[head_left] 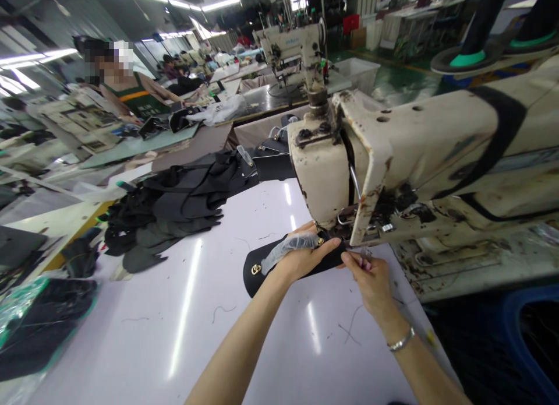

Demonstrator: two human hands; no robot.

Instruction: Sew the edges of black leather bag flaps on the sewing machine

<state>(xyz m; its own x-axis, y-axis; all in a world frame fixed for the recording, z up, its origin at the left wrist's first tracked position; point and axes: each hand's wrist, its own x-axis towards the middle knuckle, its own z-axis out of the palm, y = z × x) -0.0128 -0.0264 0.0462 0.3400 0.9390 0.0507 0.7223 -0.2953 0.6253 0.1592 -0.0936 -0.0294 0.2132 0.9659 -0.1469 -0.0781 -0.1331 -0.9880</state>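
Observation:
A black bag panel [252, 285] with rounded end and gold-coloured ring fittings lies under the head of the sewing machine [321, 172]. Its handle [288, 246] is wrapped in clear plastic and crosses over the back of my left hand [301, 259]. That hand grips the panel close to the needle area, its thumb on top and its fingertips partly hidden beyond the handle. At the panel's right end, my right hand [369, 277] pinches the edge between thumb and forefinger. Something small and pink [365, 264] shows within its curled fingers; its kind is unclear. The needle itself is hidden.
A heap of black cut pieces [183, 195] covers the table's far left. Behind the machine head lie more black panels [273, 167]. Loose threads [223, 312] dot the white tabletop [174, 329]. A plastic-wrapped black bundle [48, 320] sits left; a co-worker [135, 93] stands beyond.

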